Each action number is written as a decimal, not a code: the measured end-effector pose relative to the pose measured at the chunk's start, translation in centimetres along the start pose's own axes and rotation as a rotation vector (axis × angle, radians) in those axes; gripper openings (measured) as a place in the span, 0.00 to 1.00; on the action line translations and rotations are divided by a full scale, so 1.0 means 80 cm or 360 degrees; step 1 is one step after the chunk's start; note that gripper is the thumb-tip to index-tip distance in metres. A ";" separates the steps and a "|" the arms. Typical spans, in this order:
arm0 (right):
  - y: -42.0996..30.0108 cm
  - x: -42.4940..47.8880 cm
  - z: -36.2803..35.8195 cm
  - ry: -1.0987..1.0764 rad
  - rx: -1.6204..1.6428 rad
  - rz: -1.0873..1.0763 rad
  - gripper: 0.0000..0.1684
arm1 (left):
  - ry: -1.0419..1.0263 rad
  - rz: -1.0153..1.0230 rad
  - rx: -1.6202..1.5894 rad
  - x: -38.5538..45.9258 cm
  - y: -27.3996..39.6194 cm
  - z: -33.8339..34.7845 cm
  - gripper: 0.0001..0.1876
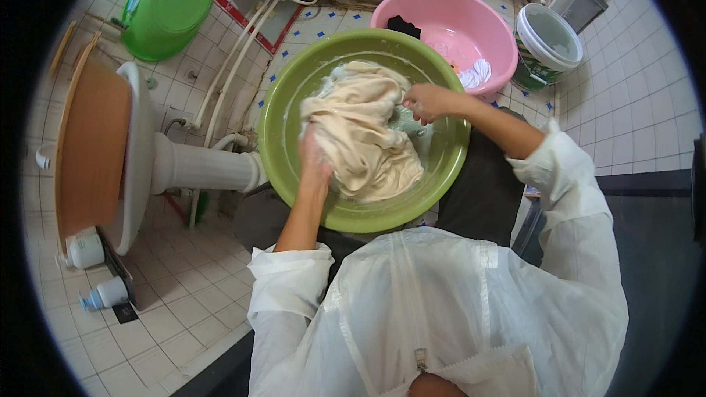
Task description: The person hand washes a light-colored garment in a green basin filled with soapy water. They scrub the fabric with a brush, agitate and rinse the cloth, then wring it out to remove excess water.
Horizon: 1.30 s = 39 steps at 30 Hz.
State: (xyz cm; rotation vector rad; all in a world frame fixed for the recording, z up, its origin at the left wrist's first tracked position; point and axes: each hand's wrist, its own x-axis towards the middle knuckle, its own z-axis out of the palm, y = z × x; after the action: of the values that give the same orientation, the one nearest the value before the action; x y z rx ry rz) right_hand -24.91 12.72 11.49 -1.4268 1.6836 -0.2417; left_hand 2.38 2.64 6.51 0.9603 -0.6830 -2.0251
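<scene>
A wet cream-coloured cloth lies bunched in a green plastic basin before me. Soapy water with suds shows at its right side. My left hand grips the cloth's left edge, its fingertips partly lost in the folds and suds. Over the water, my right hand has its fingers curled close to the cloth's right edge. Whether those fingers pinch any fabric cannot be made out.
Beyond the basin stands a pink tub holding a black cloth and a white cloth. A white-rimmed bucket is at its right. At left are a pedestal sink and pipes; a bright green basin is at upper left.
</scene>
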 end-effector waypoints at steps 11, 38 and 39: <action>-0.061 0.029 0.101 0.0085 0.2170 -0.0179 0.21 | 0.0006 0.0077 -0.0328 -0.030 0.046 -0.050 0.30; -0.020 0.051 0.112 0.0015 0.0460 0.0126 0.16 | -0.0381 -0.0252 0.1655 -0.050 -0.035 0.010 0.23; -0.022 0.043 0.102 0.0066 0.0787 0.0086 0.15 | -0.0339 -0.0389 0.1387 -0.045 -0.041 0.020 0.22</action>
State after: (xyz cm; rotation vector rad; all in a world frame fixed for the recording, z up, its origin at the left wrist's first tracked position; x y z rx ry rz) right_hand -17.63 12.27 6.19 -1.0108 1.5525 -0.6143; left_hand 1.18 7.65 6.48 1.3585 -1.7180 -2.0601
